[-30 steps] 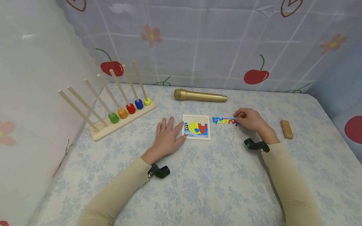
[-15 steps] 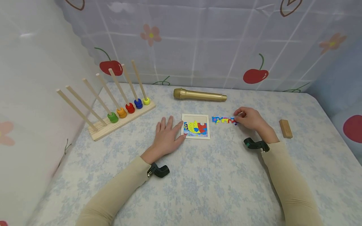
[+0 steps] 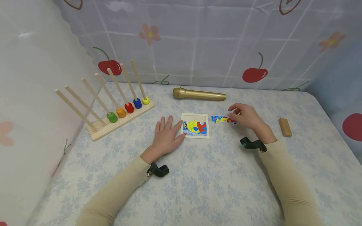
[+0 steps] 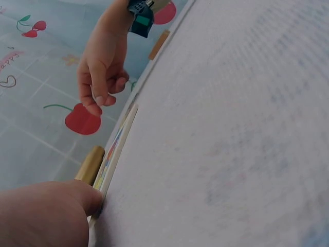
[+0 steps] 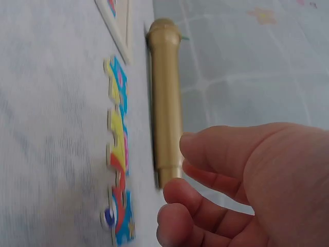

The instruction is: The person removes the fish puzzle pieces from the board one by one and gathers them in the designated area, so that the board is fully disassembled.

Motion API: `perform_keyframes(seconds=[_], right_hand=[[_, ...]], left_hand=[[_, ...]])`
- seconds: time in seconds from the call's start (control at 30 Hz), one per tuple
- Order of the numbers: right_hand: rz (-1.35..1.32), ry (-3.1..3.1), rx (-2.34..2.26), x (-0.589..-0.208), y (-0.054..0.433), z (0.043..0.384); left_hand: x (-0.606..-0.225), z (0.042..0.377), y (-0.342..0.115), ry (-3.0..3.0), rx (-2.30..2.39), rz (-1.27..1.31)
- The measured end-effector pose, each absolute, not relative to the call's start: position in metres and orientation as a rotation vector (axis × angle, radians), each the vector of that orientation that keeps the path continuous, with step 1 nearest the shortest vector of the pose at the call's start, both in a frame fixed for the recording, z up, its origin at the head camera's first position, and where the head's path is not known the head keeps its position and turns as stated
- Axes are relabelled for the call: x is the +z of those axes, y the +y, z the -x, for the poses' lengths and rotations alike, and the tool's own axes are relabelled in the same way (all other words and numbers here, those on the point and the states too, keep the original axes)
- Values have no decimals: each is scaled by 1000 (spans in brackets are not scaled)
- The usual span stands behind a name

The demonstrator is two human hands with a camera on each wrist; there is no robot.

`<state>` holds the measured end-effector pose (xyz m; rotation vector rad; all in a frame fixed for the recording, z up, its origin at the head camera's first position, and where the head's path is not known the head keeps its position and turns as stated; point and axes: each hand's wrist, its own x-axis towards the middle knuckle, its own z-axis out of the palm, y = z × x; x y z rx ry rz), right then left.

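Observation:
My left hand (image 3: 166, 138) lies spread on the cloth, its thumb and index finger touching the left edge of a white-framed jigsaw tray (image 3: 195, 137). A yellow and red fish picture fills the tray's lower part; bare board shows along the top. Right of the tray lies a row of joined jigsaw pieces (image 3: 222, 119), blue, yellow and red. Above the row's right end is my right hand (image 3: 246, 116), fingers loosely bent and holding nothing. The right wrist view shows the jigsaw row (image 5: 117, 136) flat on the cloth, apart from the fingertips.
Behind the tray lies a gold microphone (image 3: 199, 94). On the left stands a wooden peg rack (image 3: 124, 121) with tall pegs and several coloured rings. A small wooden block (image 3: 285, 127) lies to the right. A patterned curtain (image 3: 215, 40) hangs along the table's back edge.
My right hand has let go of the right end of the jigsaw row and risen slightly, moving a little left. My left hand keeps its place at the tray.

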<state>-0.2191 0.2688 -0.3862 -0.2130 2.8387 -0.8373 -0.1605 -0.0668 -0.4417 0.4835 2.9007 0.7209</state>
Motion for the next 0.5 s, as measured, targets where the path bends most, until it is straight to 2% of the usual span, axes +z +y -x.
perform_keyframes(seconds=[0.5], right_hand=[[537, 2718, -825, -380, 177, 227]], left_hand=[[-441, 161, -68, 2885, 724, -472]])
